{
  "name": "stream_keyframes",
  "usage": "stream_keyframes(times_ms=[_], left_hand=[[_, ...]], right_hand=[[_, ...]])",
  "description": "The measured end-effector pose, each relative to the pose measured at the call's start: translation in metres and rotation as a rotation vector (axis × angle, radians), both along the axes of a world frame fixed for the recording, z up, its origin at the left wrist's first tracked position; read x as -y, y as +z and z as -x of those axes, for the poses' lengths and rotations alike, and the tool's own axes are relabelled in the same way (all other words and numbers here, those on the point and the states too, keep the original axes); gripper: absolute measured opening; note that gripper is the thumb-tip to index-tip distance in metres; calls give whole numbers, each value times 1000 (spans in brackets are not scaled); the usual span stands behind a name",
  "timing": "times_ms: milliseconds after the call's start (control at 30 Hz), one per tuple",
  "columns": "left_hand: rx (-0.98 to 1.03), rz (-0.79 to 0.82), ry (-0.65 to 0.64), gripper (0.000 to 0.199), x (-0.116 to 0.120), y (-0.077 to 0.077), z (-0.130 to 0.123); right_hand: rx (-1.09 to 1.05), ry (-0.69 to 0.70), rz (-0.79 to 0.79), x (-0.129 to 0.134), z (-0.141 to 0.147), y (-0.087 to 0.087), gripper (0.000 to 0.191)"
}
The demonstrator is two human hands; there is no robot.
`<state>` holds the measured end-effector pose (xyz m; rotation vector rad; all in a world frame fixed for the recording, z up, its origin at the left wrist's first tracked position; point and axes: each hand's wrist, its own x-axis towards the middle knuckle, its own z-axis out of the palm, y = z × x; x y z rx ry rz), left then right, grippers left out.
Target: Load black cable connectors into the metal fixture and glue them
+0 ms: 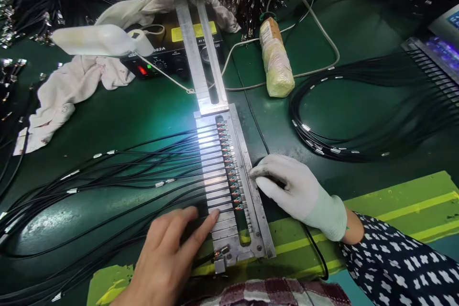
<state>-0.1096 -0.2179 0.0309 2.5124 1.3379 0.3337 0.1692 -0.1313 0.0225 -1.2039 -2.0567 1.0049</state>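
Observation:
A slotted metal fixture (pixel 219 229) lies in front of me, with a row of thin black cables (pixel 186 158) laid side by side in its grooves. Stripped cable ends (pixel 234 185) with orange and green wires and small connectors cross its long opening. My bare left hand (pixel 172 244) is over the lower left edge, its thumb tip on the lowest cable in the row and apart from the bent fingers. On the opposite side, my gloved right hand (pixel 290 189) pinches the fixture's right edge with thumb and forefinger. One connector end (pixel 221 251) lies at the fixture's lower corner.
A hinged metal frame (pixel 190 48) stands raised at the fixture's far end, before a black control box (pixel 168 64). Left of it are a white bottle (pixel 93 40) and cloth (pixel 82 81). A wrapped block (pixel 276 57) and coiled cables (pixel 304 129) lie right.

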Motion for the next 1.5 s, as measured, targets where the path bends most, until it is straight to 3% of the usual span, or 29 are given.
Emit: stream_keyframes(times_ms=[100, 267, 367, 500, 733, 833, 1033, 1167, 1333, 1500], left_hand=[[-86, -60, 34, 52, 8, -1, -2], [-41, -27, -34, 50, 2, 4, -3], [30, -25, -52, 36, 1, 9, 11], [-101, -133, 35, 16, 7, 8, 35], [-224, -242, -21, 10, 7, 6, 45], [-215, -178, 65, 15, 8, 12, 55], [-89, 166, 265, 20, 16, 25, 99], [-47, 273, 324, 25, 15, 27, 114], [30, 198, 404, 25, 17, 38, 118], [5, -73, 676, 25, 30, 63, 104]], right_hand=[[17, 6, 2, -1, 0, 1, 13], [8, 4, 17, 0, 1, 2, 13], [0, 5, 5, 1, 1, 3, 15], [6, 2, -30, 2, 1, 1, 14], [18, -9, -34, 5, 0, -1, 12], [33, -2, -35, 6, -1, -1, 13], [45, 6, -25, 6, -3, -4, 15], [43, 3, -24, 6, -3, -5, 14], [35, 8, -24, 7, -3, -6, 15], [23, 1, -32, 6, -2, -6, 15]])
